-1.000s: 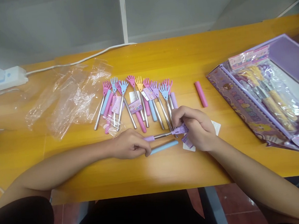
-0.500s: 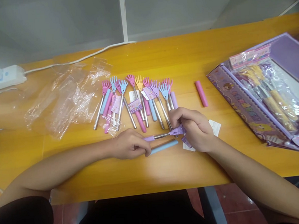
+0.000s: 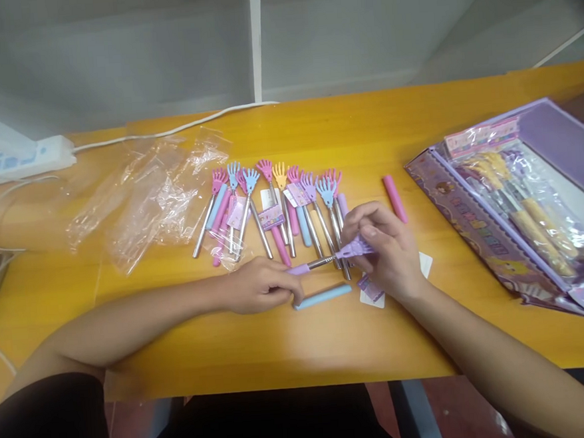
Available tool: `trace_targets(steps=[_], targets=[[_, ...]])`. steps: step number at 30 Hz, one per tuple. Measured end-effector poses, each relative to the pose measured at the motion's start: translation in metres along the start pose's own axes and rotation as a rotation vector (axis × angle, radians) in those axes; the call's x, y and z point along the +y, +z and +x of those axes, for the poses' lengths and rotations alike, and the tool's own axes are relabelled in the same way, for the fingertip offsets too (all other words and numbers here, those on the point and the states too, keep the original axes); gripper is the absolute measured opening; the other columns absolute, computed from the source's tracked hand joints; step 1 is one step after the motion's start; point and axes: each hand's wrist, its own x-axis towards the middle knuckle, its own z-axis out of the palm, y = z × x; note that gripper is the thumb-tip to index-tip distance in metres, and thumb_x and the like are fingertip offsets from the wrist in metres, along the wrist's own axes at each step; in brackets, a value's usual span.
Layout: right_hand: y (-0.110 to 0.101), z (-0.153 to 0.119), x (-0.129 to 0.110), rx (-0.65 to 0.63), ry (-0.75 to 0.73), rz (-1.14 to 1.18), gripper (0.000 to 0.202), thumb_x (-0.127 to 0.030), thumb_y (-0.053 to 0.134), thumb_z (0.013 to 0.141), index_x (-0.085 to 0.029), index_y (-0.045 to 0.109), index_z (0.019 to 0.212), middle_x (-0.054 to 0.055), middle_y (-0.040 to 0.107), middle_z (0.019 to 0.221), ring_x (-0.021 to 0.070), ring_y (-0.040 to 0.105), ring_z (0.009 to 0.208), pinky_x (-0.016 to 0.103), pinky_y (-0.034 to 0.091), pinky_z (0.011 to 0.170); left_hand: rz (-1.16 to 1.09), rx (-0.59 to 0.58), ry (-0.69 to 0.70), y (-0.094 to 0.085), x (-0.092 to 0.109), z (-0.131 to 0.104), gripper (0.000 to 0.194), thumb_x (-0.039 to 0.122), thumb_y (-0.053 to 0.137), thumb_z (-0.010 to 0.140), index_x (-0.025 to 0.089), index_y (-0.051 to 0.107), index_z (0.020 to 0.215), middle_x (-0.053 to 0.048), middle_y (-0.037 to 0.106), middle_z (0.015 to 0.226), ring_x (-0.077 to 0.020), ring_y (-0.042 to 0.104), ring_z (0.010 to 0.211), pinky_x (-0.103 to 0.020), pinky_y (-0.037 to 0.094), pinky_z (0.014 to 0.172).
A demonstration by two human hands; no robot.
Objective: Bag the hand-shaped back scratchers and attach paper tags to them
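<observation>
My left hand [image 3: 261,286] is closed around the purple handle of a telescopic back scratcher [image 3: 321,262], whose short metal rod points right. At its other end, my right hand [image 3: 389,249] pinches the purple claw-shaped head, with fingertips partly hidden behind it. Just below lies a light blue handle tube [image 3: 325,297] on the table, close to my left fingertips. A small purple-and-white card [image 3: 372,291] lies under my right hand, and a white card [image 3: 426,263] shows beyond the wrist. Several back scratchers [image 3: 253,201] with pink, blue, orange and purple heads lie in a row behind my hands.
Crumpled clear plastic bags [image 3: 155,202] cover the table's left side. A loose pink tube [image 3: 394,198] lies right of the row. At far right stands an open purple box [image 3: 478,233] with wrapped back scratchers inside. A white power strip [image 3: 42,156] and cable sit at back left.
The camera view has shifted slightly. My right hand has turned and its fingers have loosened, so more of the purple head shows. My left hand keeps its hold on the handle.
</observation>
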Motion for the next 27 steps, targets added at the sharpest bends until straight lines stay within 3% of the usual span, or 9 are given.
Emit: trace_targets(steps=[7,10,15,18,22,27], targets=[[0.001,-0.004,0.012,-0.303,0.209,0.097,0.022,-0.042,0.074,0.101,-0.02,0.07,0.104,-0.004,0.057,0.072,0.0079,0.049,0.045,0.024,0.035,0.045,0.182,0.049,0.115,0.009,0.001,-0.004,0.025,0.013,0.053,0.101,0.02,0.077,0.103,-0.005,0.073,0.091,-0.0134,0.064,0.07,-0.024,0.047,0.066],[0.006,-0.002,0.012,-0.287,0.23,0.137,0.027,-0.047,0.074,0.101,-0.02,0.072,0.098,-0.004,0.057,0.074,0.0078,0.052,0.046,0.023,0.036,0.044,0.228,0.029,0.11,0.01,0.001,-0.005,0.024,0.016,0.051,0.104,0.021,0.075,0.106,-0.005,0.072,0.095,-0.0139,0.063,0.071,-0.025,0.048,0.066],[0.009,0.004,0.005,-0.21,0.251,0.205,0.058,-0.071,0.057,0.102,-0.018,0.077,0.097,0.001,0.061,0.074,0.0099,0.053,0.046,0.025,0.038,0.043,0.24,-0.022,0.075,0.007,0.002,-0.004,0.025,0.017,0.049,0.105,0.021,0.074,0.105,-0.005,0.071,0.091,-0.0154,0.062,0.073,-0.026,0.048,0.067],[0.008,0.005,0.002,-0.186,0.255,0.221,0.063,-0.077,0.055,0.1,-0.018,0.077,0.095,0.0,0.059,0.069,0.011,0.051,0.045,0.027,0.037,0.044,0.239,-0.053,0.057,0.005,0.002,-0.004,0.025,0.017,0.049,0.104,0.021,0.074,0.106,-0.005,0.071,0.09,-0.0159,0.063,0.074,-0.026,0.049,0.068],[0.004,0.001,0.004,-0.185,0.265,0.144,0.06,-0.074,0.054,0.102,-0.019,0.077,0.101,0.0,0.056,0.067,0.0119,0.05,0.049,0.027,0.037,0.048,0.241,-0.065,0.074,0.008,-0.001,-0.005,0.026,0.015,0.05,0.104,0.022,0.074,0.109,-0.004,0.073,0.093,-0.0153,0.065,0.074,-0.027,0.05,0.069],[0.005,-0.005,0.001,-0.259,0.262,0.102,0.033,-0.05,0.066,0.105,-0.019,0.076,0.097,0.0,0.054,0.077,0.009,0.048,0.054,0.026,0.034,0.052,0.364,-0.052,0.18,0.01,0.011,-0.007,0.026,0.021,0.05,0.105,0.021,0.069,0.122,-0.004,0.072,0.093,-0.0146,0.063,0.07,-0.028,0.051,0.065]])
